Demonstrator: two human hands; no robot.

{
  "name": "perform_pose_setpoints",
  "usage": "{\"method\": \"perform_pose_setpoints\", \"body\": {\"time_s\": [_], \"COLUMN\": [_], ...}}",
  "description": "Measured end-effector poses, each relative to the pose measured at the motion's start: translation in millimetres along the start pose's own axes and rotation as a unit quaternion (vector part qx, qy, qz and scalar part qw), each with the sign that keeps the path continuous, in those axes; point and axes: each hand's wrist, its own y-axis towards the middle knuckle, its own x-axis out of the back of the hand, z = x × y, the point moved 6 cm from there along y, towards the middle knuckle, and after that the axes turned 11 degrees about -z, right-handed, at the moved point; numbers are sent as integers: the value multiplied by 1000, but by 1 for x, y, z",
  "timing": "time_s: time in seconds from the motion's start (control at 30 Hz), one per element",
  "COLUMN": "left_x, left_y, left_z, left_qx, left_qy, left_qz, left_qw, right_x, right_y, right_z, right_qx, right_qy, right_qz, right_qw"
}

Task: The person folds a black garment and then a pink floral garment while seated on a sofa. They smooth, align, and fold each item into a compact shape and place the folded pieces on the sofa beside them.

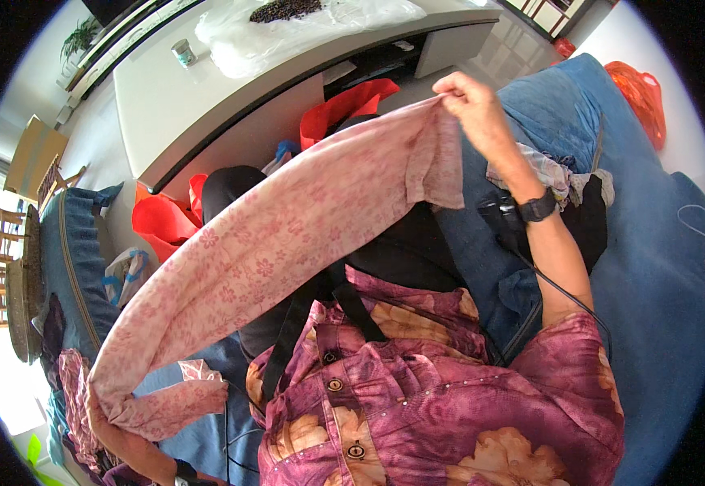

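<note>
A long piece of pink floral fabric stretches across my lap from lower left to upper right. My right hand pinches its far right corner between thumb and fingers, and a hemmed fold hangs below the grip. At the lower left, the fabric bends around my left hand, which it mostly covers; the fingers are hidden. From there a shorter end of the fabric hangs back toward my body, above the blue sofa cover.
Ahead stands a white coffee table with a jar and a plastic sheet bearing dark grains. Red bags sit near my legs. Crumpled clothes lie at left, more cloth at right on the blue sofa. A black cable runs by my right arm.
</note>
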Motion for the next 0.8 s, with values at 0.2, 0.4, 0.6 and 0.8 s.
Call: {"method": "perform_pose_setpoints", "body": {"time_s": [0.2,0.4,0.6,0.8], "left_x": [8,10,1,12], "left_y": [0,0,-3,-5], "left_z": [49,58,63,64], "left_qx": [147,108,153,160], "left_qy": [-83,-30,-59,-61], "left_qz": [13,21,50,14], "left_qw": [986,993,985,985], "right_x": [-12,-10,-33,-28], "right_y": [-52,-111,-124,-105], "right_z": [6,18,14,-13], "right_qx": [36,58,120,-43], "right_qy": [24,-94,-146,-45], "right_qz": [78,161,10,-39], "right_qw": [996,981,982,997]}}
